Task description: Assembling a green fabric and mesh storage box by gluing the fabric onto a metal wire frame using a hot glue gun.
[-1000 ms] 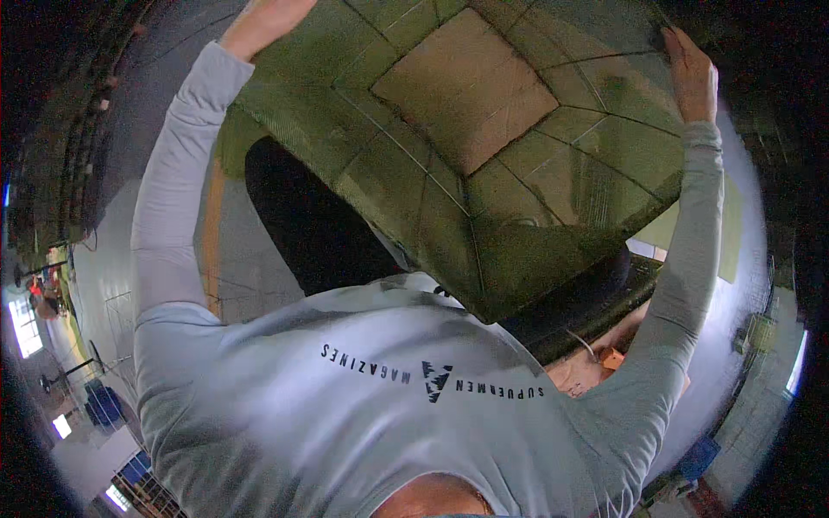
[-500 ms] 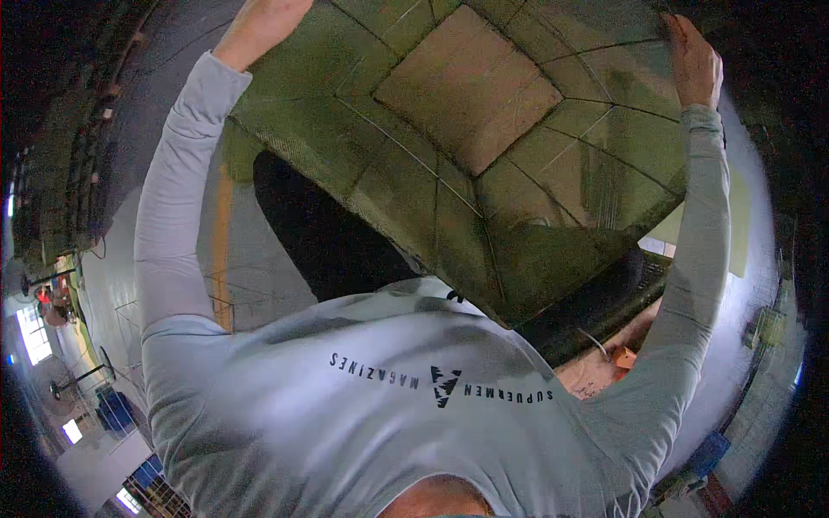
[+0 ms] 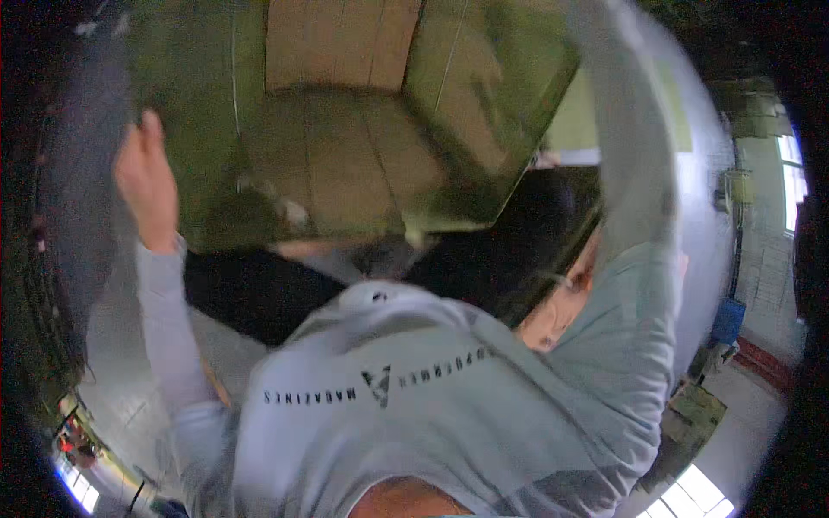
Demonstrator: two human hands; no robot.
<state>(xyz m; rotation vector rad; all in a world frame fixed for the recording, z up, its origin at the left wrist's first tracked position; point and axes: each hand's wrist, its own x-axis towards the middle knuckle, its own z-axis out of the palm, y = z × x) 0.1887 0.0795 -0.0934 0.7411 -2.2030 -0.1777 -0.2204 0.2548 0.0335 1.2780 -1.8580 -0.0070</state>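
Observation:
A large olive-green panelled piece (image 3: 337, 160) with dark seam lines fills the space before me. A brown, four-sided panel (image 3: 341, 43) sits at its far middle. Along its left side is my left hand (image 3: 148, 186), a little blurred, with the fingers stretched out and nothing seen in them. Whether it touches the green surface I cannot tell. My right arm, in a pale grey sleeve, reaches up past the piece's right side, and the hand is beyond the top of the picture. The near edge of the piece lies over my dark-trousered legs.
Pale green sheet material (image 3: 596, 112) shows beyond the piece's right edge. To the right of my legs is a tan surface (image 3: 557, 315) with a small orange thing on it. A blue container (image 3: 730, 319) stands farther right, near a bright window.
The green piece has turned, so its near edge runs more level and its brown panel sits farther up and left. My left hand has come down and leftward; my right hand has left the picture.

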